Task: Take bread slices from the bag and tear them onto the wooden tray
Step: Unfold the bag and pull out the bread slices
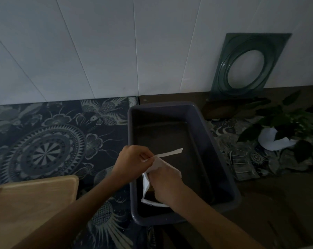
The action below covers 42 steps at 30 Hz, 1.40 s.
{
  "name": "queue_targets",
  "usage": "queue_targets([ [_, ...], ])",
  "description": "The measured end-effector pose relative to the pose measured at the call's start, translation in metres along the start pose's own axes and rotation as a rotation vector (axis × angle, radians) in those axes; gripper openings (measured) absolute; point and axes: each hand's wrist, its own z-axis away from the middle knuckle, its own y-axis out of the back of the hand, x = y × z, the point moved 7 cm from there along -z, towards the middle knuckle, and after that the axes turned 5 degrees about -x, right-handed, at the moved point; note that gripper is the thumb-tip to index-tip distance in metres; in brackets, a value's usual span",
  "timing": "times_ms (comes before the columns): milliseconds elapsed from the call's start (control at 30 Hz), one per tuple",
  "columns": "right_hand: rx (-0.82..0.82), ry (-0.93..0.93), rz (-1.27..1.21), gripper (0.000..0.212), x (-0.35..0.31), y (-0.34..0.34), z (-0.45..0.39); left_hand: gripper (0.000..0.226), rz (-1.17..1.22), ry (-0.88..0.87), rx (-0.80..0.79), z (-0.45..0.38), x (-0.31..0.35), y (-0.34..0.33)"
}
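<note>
A white bread bag [147, 184] stands inside a dark grey plastic tub [211, 141], near its front left corner. My left hand [132, 162] pinches the bag's top, and a thin white strip [171, 152] sticks out to the right from it. My right hand [167, 186] grips the bag's upper right side. Something brown shows low inside the bag; no separate slice is visible. The light wooden tray [31, 203] lies at the lower left with nothing on it.
A dark patterned mat [49, 141] covers the counter on the left. A green glass plate [247, 65] leans on the white wall at the back right. A leafy plant [285, 123] with white wrapping stands at the right.
</note>
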Motion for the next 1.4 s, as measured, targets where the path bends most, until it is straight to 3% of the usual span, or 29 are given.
queue_targets([
  [67,-0.065,-0.032,0.029,0.037,0.000,-0.015,-0.012,0.005,0.025,-0.001,0.004,0.001,0.000,0.001],
  [167,-0.005,-0.097,0.090,0.046,0.001,-0.032,-0.025,0.006,0.070,-0.005,-0.013,0.002,0.001,0.001],
  [333,-0.001,-0.144,0.092,0.083,0.007,-0.054,-0.041,0.006,0.131,-0.005,-0.015,0.002,0.000,0.003],
  [433,0.055,-0.142,0.039,0.092,0.008,-0.063,-0.044,0.004,0.168,-0.015,-0.002,0.003,-0.001,0.004],
  [633,0.146,-0.103,0.093,0.091,0.008,-0.067,-0.047,0.004,0.254,-0.018,-0.003,0.005,-0.007,0.005],
  [833,0.074,-0.057,0.175,0.063,0.004,-0.078,-0.056,0.005,0.294,-0.002,-0.006,0.005,-0.015,0.002],
  [1100,0.006,-0.069,-0.068,0.048,0.010,-0.085,-0.057,0.009,0.330,0.020,0.031,0.006,-0.020,0.001],
  [1233,0.185,-0.023,-0.153,0.047,0.013,-0.068,-0.048,0.021,0.314,0.024,0.090,0.006,-0.021,0.003],
  [1300,0.211,-0.006,-0.055,0.055,0.012,-0.060,-0.046,0.027,0.308,0.021,0.111,0.006,-0.023,0.005],
  [1400,0.229,0.015,0.037,0.051,0.009,-0.049,-0.045,0.031,0.294,0.016,0.125,0.006,-0.024,0.007],
])
